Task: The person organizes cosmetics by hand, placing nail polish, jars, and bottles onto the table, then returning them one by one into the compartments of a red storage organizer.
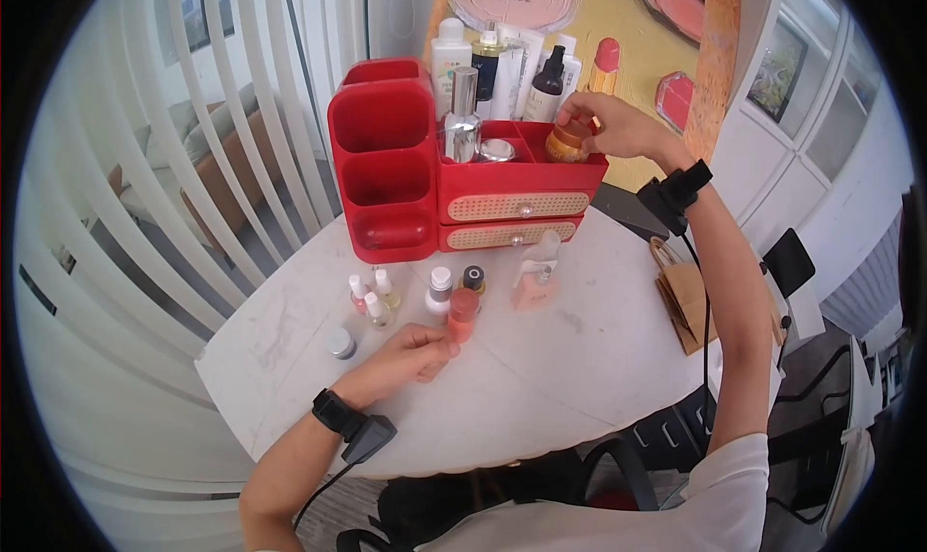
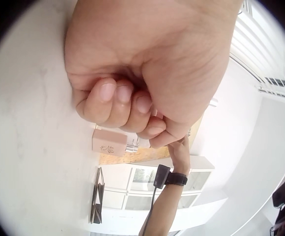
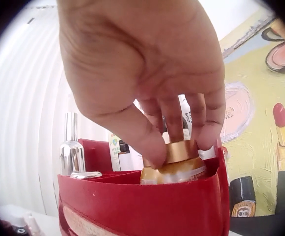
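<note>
My right hand (image 1: pixel 618 127) grips the gold lid of an amber cosmetic jar (image 1: pixel 566 144) from above. In the right wrist view, the thumb and fingers are spread round that lid (image 3: pixel 180 151), and the jar's lower part is hidden behind the front wall of the red makeup organizer (image 3: pixel 147 204). On the white table, my left hand (image 1: pixel 410 352), fingers curled, pinches a small coral bottle (image 1: pixel 463 315) low on its side. The left wrist view shows the curled fingers (image 2: pixel 120 105), with the coral bottle hidden behind the hand.
Beside the jar stand a silver pump bottle (image 1: pixel 463 117) and a round silver compact (image 1: pixel 497 150). Several nail polish bottles (image 1: pixel 378 309), a grey-lidded jar (image 1: pixel 340 343), a white bottle (image 1: pixel 439 291) and a pink perfume bottle (image 1: pixel 534 289) stand on the table. A paper bag (image 1: pixel 684 306) is at the right.
</note>
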The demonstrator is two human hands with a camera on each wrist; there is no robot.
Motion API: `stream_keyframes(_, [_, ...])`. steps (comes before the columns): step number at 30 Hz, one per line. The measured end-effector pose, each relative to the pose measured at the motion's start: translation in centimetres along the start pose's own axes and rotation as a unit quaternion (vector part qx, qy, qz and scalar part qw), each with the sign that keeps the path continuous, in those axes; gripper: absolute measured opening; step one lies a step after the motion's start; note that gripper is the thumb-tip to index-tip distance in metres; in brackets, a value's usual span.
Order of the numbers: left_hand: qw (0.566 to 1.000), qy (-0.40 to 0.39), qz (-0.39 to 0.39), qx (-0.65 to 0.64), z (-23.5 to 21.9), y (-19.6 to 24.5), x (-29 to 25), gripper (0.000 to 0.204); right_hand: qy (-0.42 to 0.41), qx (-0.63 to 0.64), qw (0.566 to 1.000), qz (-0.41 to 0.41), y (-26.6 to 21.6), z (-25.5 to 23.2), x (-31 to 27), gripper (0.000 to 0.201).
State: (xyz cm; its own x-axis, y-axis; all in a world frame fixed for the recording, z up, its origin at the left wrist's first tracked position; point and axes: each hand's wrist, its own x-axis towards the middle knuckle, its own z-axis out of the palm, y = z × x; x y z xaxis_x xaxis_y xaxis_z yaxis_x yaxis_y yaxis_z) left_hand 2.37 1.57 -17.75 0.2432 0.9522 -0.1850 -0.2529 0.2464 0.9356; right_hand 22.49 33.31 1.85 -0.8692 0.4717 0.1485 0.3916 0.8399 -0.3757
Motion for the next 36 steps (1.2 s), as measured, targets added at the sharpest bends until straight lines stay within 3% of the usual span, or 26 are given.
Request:
stream_keyframes(4, [1.0, 0.0, -0.002, -0.001, 0.1, 0.1, -0.1, 0.029, 0.013, -0.052, 0.998, -0.021, -1.3, 0.0, 0.0, 0.032])
stream_keyframes(7, [1.0, -0.005, 0.003, 0.003, 0.1, 0.2, -0.1, 0.029, 0.034, -0.053, 0.998, 0.028, -1.9, 0.3, 0.1, 0.027])
stream_keyframes(9, [1.0, -0.002, 0.0, 0.006, 0.1, 0.2, -0.1, 0.029, 0.077, -0.068, 0.994, -0.045, -0.8, 0.7, 0.4, 0.024])
stream_keyframes(13, [1.0, 0.016, -0.002, 0.017, 0.4, 0.5, -0.2, 0.029, 0.027, -0.082, 0.996, 0.011, -0.7, 0.3, 0.5, 0.023])
stream_keyframes(16, [1.0, 0.011, -0.002, 0.019, 0.3, 0.4, -0.1, 0.029, 0.052, -0.063, 0.997, -0.008, -0.2, 0.6, 0.5, 0.024])
stream_keyframes(19, [1.0, 0.011, -0.006, 0.007, 0.5, 0.6, -0.2, 0.029, 0.085, -0.142, 0.984, -0.06, -0.4, 0.6, 0.2, 0.023])
stream_keyframes(24, [1.0, 0.01, -0.005, 0.009, 0.4, 0.6, -0.2, 0.03, 0.079, -0.063, 0.995, -0.015, -0.2, 0.3, 0.3, 0.022])
stream_keyframes(30, [1.0, 0.008, -0.009, 0.007, 0.3, 0.4, -0.1, 0.03, 0.112, -0.133, 0.985, 0.019, -0.3, 0.7, 0.6, 0.021])
stream_keyframes(36, [1.0, 0.01, -0.008, 0.006, 0.1, 0.3, -0.1, 0.029, 0.108, -0.122, 0.987, -0.001, 0.1, 0.9, 0.5, 0.028])
